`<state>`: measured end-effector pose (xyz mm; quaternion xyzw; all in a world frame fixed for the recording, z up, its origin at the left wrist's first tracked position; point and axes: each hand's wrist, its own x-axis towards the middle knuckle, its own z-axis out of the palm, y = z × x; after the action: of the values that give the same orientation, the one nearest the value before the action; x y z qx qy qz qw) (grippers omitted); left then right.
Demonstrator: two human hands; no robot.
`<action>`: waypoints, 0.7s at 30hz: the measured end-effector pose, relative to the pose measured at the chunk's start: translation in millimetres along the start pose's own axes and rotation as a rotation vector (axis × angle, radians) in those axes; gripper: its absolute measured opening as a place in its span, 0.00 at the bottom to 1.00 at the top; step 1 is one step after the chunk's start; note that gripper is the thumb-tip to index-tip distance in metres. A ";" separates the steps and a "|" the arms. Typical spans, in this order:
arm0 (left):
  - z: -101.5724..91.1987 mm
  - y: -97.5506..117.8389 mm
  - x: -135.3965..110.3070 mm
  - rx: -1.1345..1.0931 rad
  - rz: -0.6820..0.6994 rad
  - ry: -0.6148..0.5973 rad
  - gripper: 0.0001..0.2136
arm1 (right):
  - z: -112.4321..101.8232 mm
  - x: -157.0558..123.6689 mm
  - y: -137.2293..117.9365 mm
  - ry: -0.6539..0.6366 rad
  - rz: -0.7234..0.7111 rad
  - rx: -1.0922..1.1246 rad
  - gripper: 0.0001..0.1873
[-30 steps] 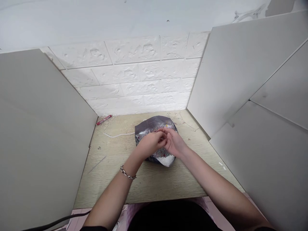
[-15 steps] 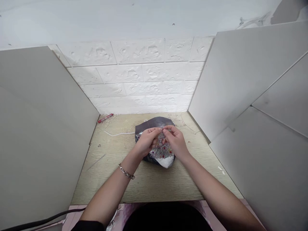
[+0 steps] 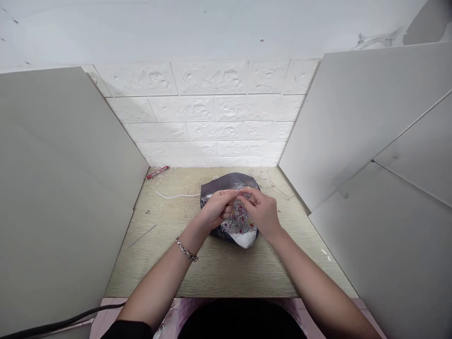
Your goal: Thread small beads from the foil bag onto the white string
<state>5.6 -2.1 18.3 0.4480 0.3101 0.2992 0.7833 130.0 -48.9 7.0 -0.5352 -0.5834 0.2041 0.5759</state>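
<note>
A dark, shiny open bag [image 3: 226,182] lies on the wooden table [image 3: 226,268], full of small coloured beads [image 3: 240,219] with a white patch at its near end. Both my hands hover just over it. My left hand [image 3: 216,210], with a chain bracelet on its wrist, has its fingers pinched together. My right hand [image 3: 260,211] is pinched too, its fingertips meeting those of the left above the beads. What they pinch is too small to make out.
Grey partition boards [image 3: 67,188] wall the table on the left and right, and a white brick-pattern wall stands behind. A string of white beads [image 3: 174,196], a red packet [image 3: 157,172], a thin needle-like rod [image 3: 142,235] and a fine chain [image 3: 273,184] lie on the table. A black cable [image 3: 60,324] runs at the lower left.
My hands have drawn slightly apart and lifted from a tight clasp over the bag, so the beads between them now show. The view has shifted a little.
</note>
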 end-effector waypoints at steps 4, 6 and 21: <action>-2.8 0.2 0.5 -0.012 -0.005 -0.011 0.13 | -1.0 0.2 -0.1 -0.015 -0.063 -0.079 0.08; -4.0 0.3 0.5 -0.010 -0.006 -0.033 0.13 | -1.9 0.4 -1.5 -0.026 -0.076 -0.119 0.09; -4.7 2.0 -2.3 0.019 -0.008 -0.078 0.12 | -4.2 1.5 -2.9 -0.069 -0.080 -0.148 0.10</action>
<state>0.2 -0.5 18.7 0.4654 0.2842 0.2754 0.7917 132.9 -50.1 11.2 -0.5451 -0.6372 0.1554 0.5222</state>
